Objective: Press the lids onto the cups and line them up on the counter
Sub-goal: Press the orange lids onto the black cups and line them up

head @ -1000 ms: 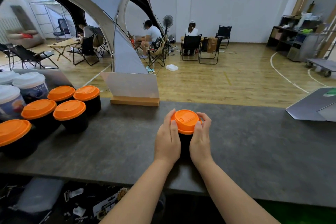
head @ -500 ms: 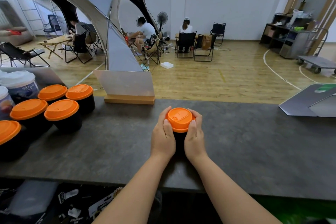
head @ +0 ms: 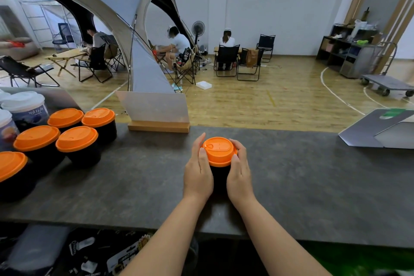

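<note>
Hands remain clamped on the black cup [head: 220, 177] at mid surface [head: 313, 177]: left hand [head: 198, 172] and right hand [head: 240, 175] grip its sides under the orange lid [head: 219, 151], barely changed from earlier. Lidded cups [head: 77, 145] stay grouped at left.

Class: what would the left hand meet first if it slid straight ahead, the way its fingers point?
Probably nothing on the counter: beyond the left hand, bare surface runs to the far edge. The wooden-based sign stands left of that line, though depth is uncertain.
</note>
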A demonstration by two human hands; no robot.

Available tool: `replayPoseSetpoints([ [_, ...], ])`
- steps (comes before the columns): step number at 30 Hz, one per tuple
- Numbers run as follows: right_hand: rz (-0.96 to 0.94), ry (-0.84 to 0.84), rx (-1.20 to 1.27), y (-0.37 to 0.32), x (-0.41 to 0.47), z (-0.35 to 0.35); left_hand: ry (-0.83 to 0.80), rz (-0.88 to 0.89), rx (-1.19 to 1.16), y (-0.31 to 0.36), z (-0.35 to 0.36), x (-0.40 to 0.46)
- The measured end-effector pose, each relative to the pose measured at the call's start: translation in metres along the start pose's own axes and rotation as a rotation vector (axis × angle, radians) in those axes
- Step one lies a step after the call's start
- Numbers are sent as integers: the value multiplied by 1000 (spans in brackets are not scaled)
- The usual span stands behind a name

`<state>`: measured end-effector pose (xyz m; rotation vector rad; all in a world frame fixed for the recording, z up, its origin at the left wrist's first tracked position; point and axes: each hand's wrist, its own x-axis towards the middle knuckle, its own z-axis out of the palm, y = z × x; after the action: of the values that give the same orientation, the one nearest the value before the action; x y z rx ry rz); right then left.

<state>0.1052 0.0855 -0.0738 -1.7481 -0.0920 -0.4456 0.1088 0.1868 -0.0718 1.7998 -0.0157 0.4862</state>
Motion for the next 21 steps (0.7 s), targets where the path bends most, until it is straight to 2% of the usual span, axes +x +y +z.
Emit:
replayPoseSetpoints([
  [15, -34, -73, -64, -2, 0, 8, -32, 23, 8, -5, 0, 7],
  [21, 7, -99, 84, -4, 1, 6, -66, -21, -73, -2, -1, 7],
])
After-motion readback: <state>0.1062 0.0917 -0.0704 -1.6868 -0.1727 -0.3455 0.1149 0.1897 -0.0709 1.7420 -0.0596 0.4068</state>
